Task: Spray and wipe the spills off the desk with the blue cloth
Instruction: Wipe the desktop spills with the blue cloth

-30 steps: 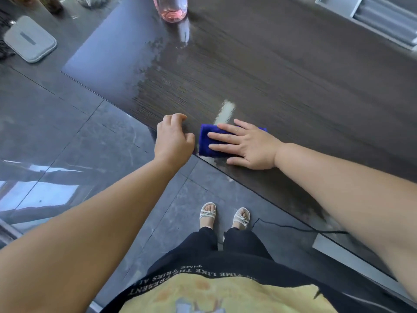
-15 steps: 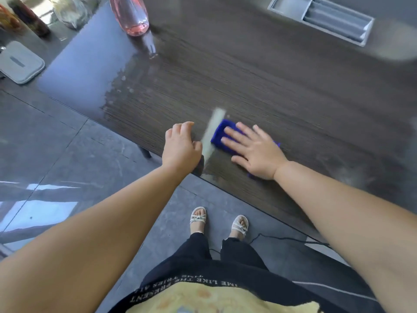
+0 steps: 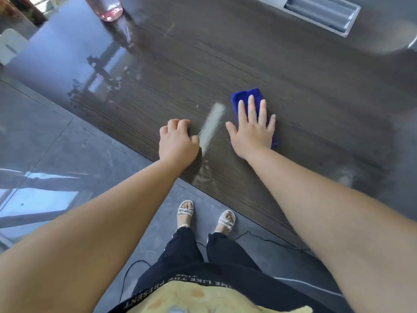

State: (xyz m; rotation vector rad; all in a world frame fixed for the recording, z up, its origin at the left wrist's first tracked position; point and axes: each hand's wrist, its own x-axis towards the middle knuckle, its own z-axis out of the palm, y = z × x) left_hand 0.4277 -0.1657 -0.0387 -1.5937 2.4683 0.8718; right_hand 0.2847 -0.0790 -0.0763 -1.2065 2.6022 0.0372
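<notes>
Your right hand [image 3: 250, 132], grip released, flattens the blue cloth [image 3: 244, 96] on the table [image 3: 293, 75]; left of that cloth: pale streak [image 3: 212, 125], then your left hand [image 3: 177, 141], grip clenched, empty.

One head-worn camera looks steeply down from close above: worktop [image 3: 270, 64] from 12 to 3 o'clock, floor [image 3: 56, 143] at 9, feet [image 3: 185, 210] at 6.
</notes>
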